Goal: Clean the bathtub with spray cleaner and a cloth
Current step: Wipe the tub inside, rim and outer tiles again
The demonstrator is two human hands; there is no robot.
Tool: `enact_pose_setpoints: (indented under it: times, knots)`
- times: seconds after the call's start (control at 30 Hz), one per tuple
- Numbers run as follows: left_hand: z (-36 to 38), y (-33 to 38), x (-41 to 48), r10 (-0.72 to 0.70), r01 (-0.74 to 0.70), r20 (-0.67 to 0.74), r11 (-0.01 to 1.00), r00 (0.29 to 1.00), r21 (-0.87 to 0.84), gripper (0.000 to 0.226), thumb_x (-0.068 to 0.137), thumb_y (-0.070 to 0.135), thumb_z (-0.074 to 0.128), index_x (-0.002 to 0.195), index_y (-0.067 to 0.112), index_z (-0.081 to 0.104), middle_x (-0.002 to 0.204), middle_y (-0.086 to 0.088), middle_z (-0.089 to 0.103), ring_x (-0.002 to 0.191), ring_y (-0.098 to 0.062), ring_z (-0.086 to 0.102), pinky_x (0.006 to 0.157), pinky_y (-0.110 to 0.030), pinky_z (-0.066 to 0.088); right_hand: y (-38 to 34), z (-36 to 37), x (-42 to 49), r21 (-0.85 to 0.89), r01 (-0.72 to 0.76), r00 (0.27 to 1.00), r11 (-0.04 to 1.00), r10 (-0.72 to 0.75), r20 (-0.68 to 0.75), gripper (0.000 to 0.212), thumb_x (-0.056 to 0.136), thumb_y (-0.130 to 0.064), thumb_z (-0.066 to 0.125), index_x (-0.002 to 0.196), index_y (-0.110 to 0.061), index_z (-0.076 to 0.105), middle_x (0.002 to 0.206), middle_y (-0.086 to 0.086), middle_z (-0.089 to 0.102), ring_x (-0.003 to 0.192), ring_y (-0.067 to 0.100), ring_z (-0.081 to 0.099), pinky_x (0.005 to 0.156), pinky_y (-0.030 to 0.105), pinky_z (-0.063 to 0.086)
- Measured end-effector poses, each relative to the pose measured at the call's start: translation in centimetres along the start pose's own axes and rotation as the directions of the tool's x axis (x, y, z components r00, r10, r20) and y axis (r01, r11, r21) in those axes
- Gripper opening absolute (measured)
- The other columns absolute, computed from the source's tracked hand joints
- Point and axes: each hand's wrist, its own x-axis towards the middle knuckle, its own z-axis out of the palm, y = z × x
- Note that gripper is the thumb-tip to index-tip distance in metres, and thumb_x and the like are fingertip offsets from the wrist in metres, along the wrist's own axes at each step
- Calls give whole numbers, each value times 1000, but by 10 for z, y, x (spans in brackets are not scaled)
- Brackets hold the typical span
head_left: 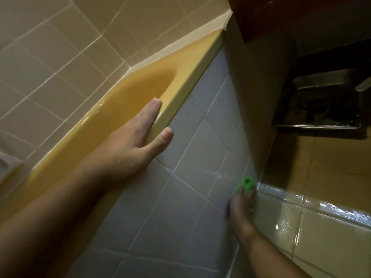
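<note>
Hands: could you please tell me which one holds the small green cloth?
The right hand, low down, grips the green cloth; the left hand rests flat on the yellow bathtub rim.

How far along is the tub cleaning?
Seemingly done: wetting, since the tub glistens and the tiles at right shine. In hand: the right hand pinches a green cloth at the foot of the tiled front; the left hand rests on the rim. Left: unclear how much remains unwiped.
</note>
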Motion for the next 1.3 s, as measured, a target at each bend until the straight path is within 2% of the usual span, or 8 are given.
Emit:
enact_pose_setpoints:
  times: [0.13, 0.3, 0.57, 0.73, 0.87, 0.97, 1.1, 1.3]
  knots:
    - [0, 5, 3, -39, 40, 21, 999, 999, -17, 99, 78, 90, 20, 163, 44, -1, 168, 30, -4, 151, 12, 0, 118, -14, 3, -55, 9, -64, 60, 283, 955, 957, -287, 73, 86, 90, -64, 23, 163, -20, 22, 171, 11, 20, 155, 31, 24, 125, 46, 15]
    - [2, 9, 15, -49, 49, -15, 999, 999, -10, 105, 77, 93, 9, 164, 36, 2, 169, 23, -2, 152, 10, -1, 120, -14, 3, -141, 13, -129, 157, 684, 696, 712, -702, 148, 68, 102, -57, 27, 164, -36, 11, 174, -4, 2, 156, 24, 13, 126, 49, 18]
    - [4, 6, 28, -5, 2, -40, 997, 999, -74, 122, 70, 100, -5, 166, 27, 11, 172, 13, 6, 155, 5, 2, 127, -21, 7, -206, 1, -147, 239, 875, 343, 421, -887, 310, 68, 106, -50, 41, 164, -39, 7, 173, -10, -8, 155, 15, -1, 125, 45, 16]
    - [5, 7, 25, -45, 44, -38, 999, 998, -28, 121, 69, 99, -9, 165, 27, 5, 171, 15, 2, 153, 7, 0, 121, -15, 4, -192, -5, -132, 215, 857, 425, 468, -879, 215, 68, 98, -58, 54, 159, -36, 31, 168, -4, 20, 148, 12, 21, 115, 31, 26]
    - [7, 11, 24, -69, 70, -48, 997, 997, 34, 103, 82, 86, -4, 166, 26, 4, 172, 12, 2, 154, 3, 2, 121, -17, 5, -171, -6, -119, 187, 784, 587, 592, -805, 88, 61, 95, -58, 58, 150, -34, 45, 153, 3, 37, 138, 23, 42, 113, 50, 41]
    - [7, 13, 26, -78, 80, -36, 994, 996, 78, 113, 74, 93, -10, 166, 28, 2, 172, 12, 1, 156, -3, 4, 126, -27, 12, -158, -11, -111, 160, 704, 690, 692, -720, 80, 54, 95, -55, 57, 143, -33, 52, 142, 4, 44, 129, 21, 52, 109, 45, 47]
    - [6, 14, 25, -79, 85, -60, 990, 995, 109, 106, 81, 88, -7, 166, 26, 3, 173, 7, 5, 158, -13, 14, 125, -36, 23, -165, -33, -98, 57, 726, 675, 686, -725, 133, 37, 100, -41, 60, 132, -22, 66, 125, 4, 57, 112, 18, 62, 97, 25, 45]
    - [5, 26, 21, -109, 114, -49, 987, 993, 112, 101, 85, 81, -3, 166, 21, 4, 174, 1, 7, 158, -18, 15, 124, -41, 25, -201, -90, -86, -124, 735, 638, 667, -618, 460, 12, 101, -28, 63, 105, -21, 72, 95, -4, 72, 90, 13, 67, 81, 36, 56]
